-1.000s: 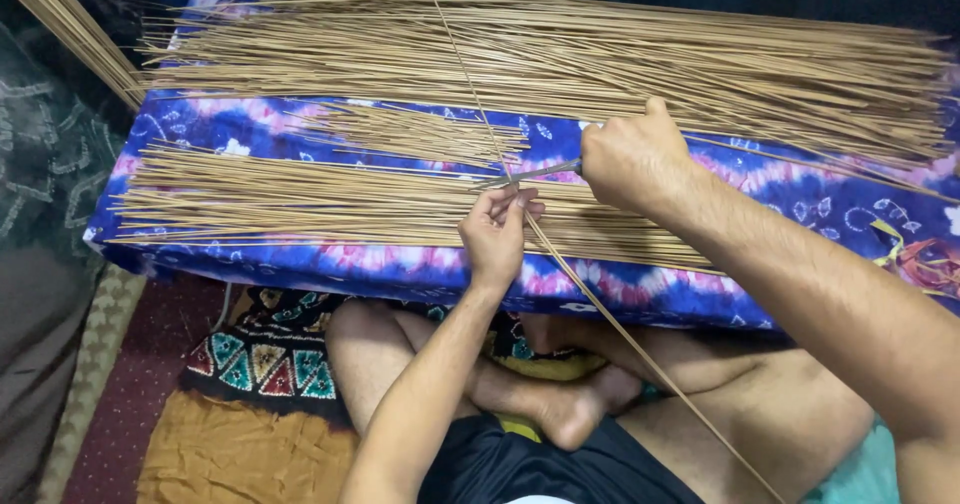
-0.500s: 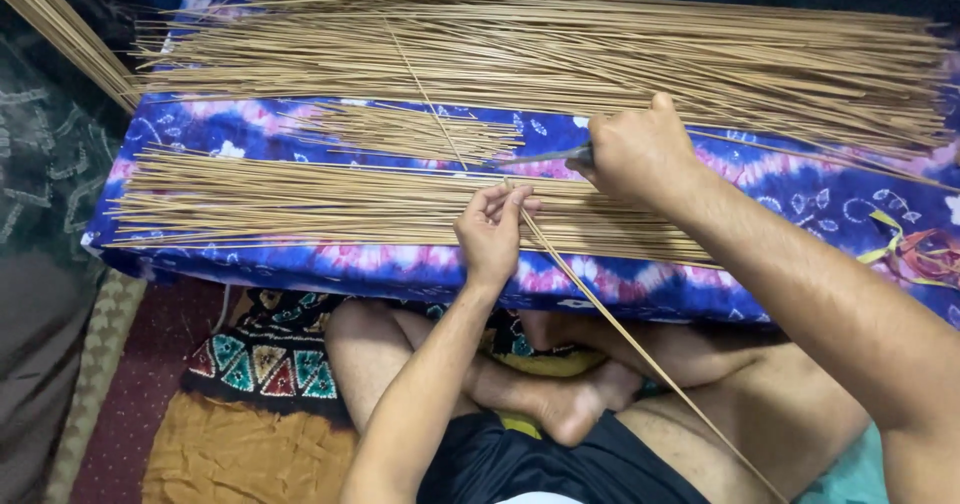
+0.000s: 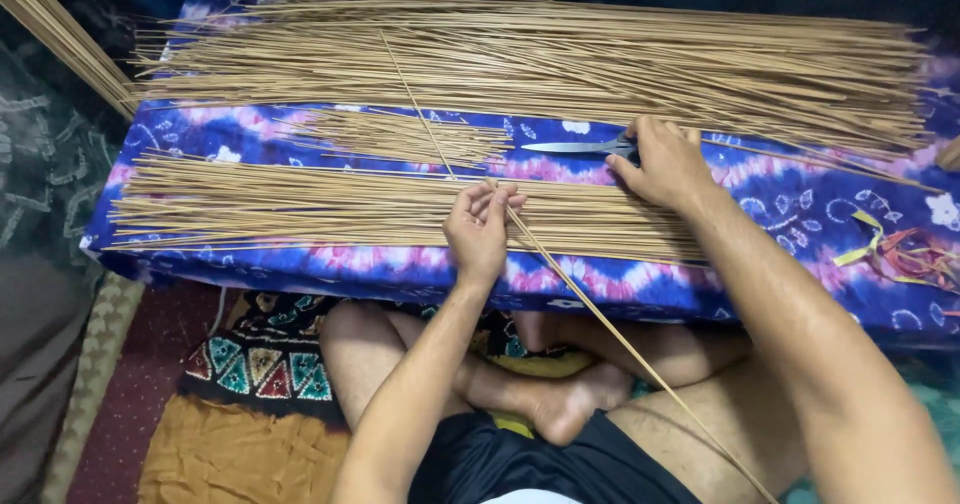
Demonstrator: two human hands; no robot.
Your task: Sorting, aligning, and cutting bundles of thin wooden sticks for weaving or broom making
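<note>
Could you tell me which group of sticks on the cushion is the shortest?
The small middle bunch, between the far pile and near row, ending just before the scissors.

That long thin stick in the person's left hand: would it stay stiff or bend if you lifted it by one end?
The stick is very slender and long, running from the left hand down past the knee, so it would probably flex and droop. It looks light. Being round and thin, it may roll on the cloth-covered board.
</note>
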